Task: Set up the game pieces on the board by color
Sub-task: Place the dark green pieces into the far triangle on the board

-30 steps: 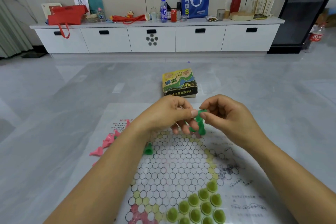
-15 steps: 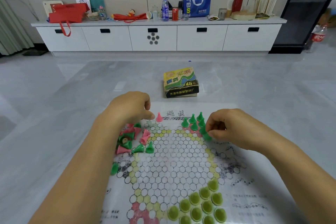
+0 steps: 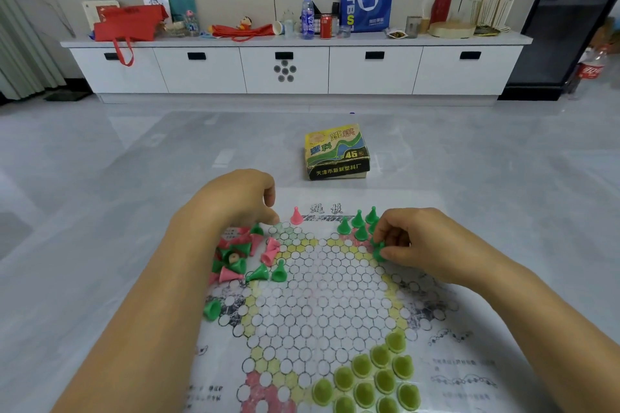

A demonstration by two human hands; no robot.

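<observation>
My right hand (image 3: 412,245) sits over the far right point of the thin paper star-pattern game board (image 3: 322,295), which lies flat on the grey tiled floor (image 3: 100,178). Its fingers (image 3: 391,253) are curled in and pinch a small green plastic cone piece (image 3: 379,254), held low against the board. Just beyond that piece, on the same point of the board, a cluster of green cones (image 3: 358,226) stands upright, close together.

My left hand (image 3: 235,201) hovers at the board's far left point, knuckles up and fingers bent under. I cannot tell whether it holds anything. Beside it, on the board's left edge, a loose heap of pink and green cones (image 3: 240,255) lies tumbled, most on their sides. One pink cone (image 3: 296,215) stands alone at the board's far edge, between my hands. A single green cone (image 3: 212,309) lies tipped over at the board's left edge, nearer to me than the heap.

A group of yellow-green pieces (image 3: 369,375) fills the circles of the board's near right point. Beyond the board's far edge, a small printed cardboard box (image 3: 336,151) sits on the floor.
</observation>
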